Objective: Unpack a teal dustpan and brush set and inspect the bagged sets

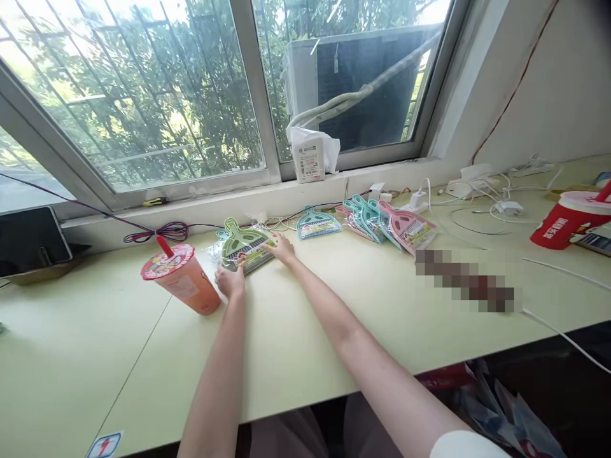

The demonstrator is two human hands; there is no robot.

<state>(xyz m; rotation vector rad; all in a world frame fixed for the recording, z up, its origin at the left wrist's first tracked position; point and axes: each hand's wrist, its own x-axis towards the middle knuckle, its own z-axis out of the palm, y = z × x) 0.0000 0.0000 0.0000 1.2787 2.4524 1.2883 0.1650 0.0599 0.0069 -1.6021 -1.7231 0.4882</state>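
Both my hands reach forward to a green mini dustpan and brush set [241, 247] in clear plastic wrap, near the back of the table. My left hand [231, 280] grips its near left edge, thumb on top. At its right end my right hand [282, 248] holds the other edge, fingers over the wrap. Part of another wrapped, bluish piece shows behind its left side. To the right lie a blue dustpan set [317, 224] and an overlapping group of teal sets [366, 216] and pink sets [405, 226], all wrapped.
An orange drink cup [188, 280] with a red straw stands just left of my left hand. A tablet [33, 242] leans at the far left. Coiled cables [157, 233] lie along the wall. At right are a red cup [570, 219], chargers and white cords. A tissue pack [309, 159] sits on the sill.
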